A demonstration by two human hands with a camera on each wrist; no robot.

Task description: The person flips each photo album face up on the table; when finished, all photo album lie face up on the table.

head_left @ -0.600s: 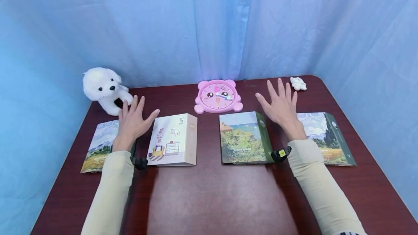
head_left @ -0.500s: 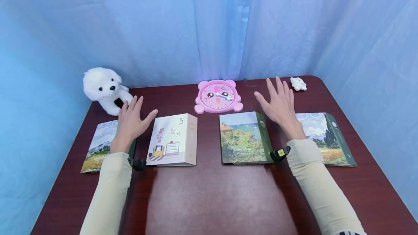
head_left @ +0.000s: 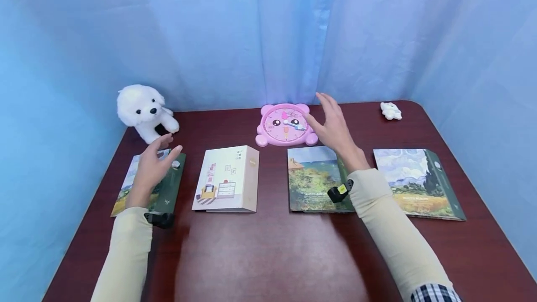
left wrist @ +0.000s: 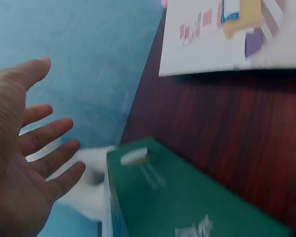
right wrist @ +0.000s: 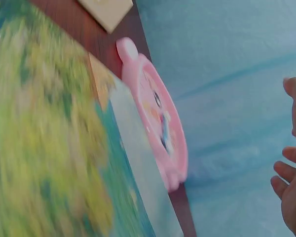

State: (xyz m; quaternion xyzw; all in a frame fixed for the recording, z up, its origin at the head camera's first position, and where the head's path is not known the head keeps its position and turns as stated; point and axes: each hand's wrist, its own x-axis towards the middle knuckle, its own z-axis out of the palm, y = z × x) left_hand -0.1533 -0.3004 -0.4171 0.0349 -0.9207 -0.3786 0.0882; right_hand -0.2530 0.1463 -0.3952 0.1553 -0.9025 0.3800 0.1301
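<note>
My left hand [head_left: 150, 174] hovers over the leftmost photo album, whose green spine [head_left: 173, 185] shows beside it. Its fingers are loosely bent with the thumb apart, and the left wrist view shows the palm holding nothing. My right hand [head_left: 335, 129] is above the top right corner of a photo album with a seaside garden cover [head_left: 312, 178]. Those fingers reach forward, and the thumb overlaps the right edge of a pink toy clock [head_left: 278, 129] in the head view. Between the hands stands a white album [head_left: 226, 181] with a furniture drawing. Farthest right is an album with a wheat-field painting [head_left: 409, 181].
A white plush dog [head_left: 142, 106] sits at the back left of the dark red table [head_left: 268, 255]. In the back right corner lies a small white plush toy [head_left: 391, 111]. Blue curtains [head_left: 218, 36] hang behind and along both sides.
My right hand has swung left, from beside the wheat-field album to over the seaside one. The left hand has drawn back and left, its fingers less spread. The head view has shifted slightly.
</note>
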